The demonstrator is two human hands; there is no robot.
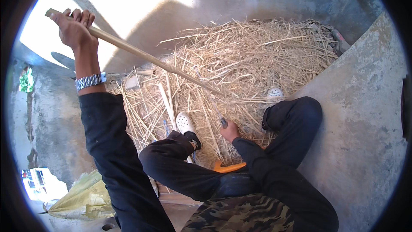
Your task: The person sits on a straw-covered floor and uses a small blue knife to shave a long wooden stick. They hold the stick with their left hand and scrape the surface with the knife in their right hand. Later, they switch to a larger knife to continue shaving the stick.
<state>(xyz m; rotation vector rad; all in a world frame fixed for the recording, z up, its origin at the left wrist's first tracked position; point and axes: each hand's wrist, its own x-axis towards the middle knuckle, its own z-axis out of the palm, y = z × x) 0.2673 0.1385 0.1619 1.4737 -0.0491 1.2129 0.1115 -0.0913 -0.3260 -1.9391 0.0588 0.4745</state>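
Note:
My left hand [77, 30] is raised at the upper left, closed around the top end of a long, pale bamboo strip [141, 53]. The strip slants down to the right, its lower end over the pile of shavings in front of me. Low between my knees, my right hand [231, 131] grips the dark handle of a knife [223, 123]. Its thin blade points up and away toward the strip's lower part. Against the straw-coloured background the blade is hard to make out, and I cannot tell whether it touches the strip.
A heap of dry, pale shavings [257, 56] spreads ahead and around my white clogs [185, 123]. Another pale strip [165, 99] lies by my left foot. An orange object [229, 167] rests between my legs. A concrete wall [360, 90] rises at right; a yellowish sack [81, 197] sits lower left.

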